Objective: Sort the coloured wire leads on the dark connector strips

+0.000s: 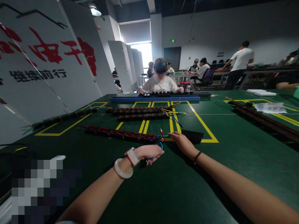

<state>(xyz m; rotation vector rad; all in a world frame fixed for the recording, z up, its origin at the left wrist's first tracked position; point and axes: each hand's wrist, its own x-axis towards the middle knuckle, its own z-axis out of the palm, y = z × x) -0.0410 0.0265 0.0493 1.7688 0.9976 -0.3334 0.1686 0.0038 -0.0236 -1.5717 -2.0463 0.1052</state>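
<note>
A long dark strip [121,134] with red and blue wires along it lies in front of me, and loose wire ends fan out at its right end. My left hand [150,151] is curled closed below that end, around a blue wire [161,145] that bends down into the fingers. My right hand [181,140] reaches in from the right, its fingertips closed on a green wire [166,135] from the same bundle. A short red wire [162,132] sticks up between the hands. Beside my right hand lies a black molded piece [193,137], partly hidden behind it.
Further back on the green table [233,161] lie several dark wired strips [142,112], with another strip [268,119] at right and one [63,118] at left. A blue rail [154,99] spans the far edge, where a person sits. A plastic bag [271,108] lies at right.
</note>
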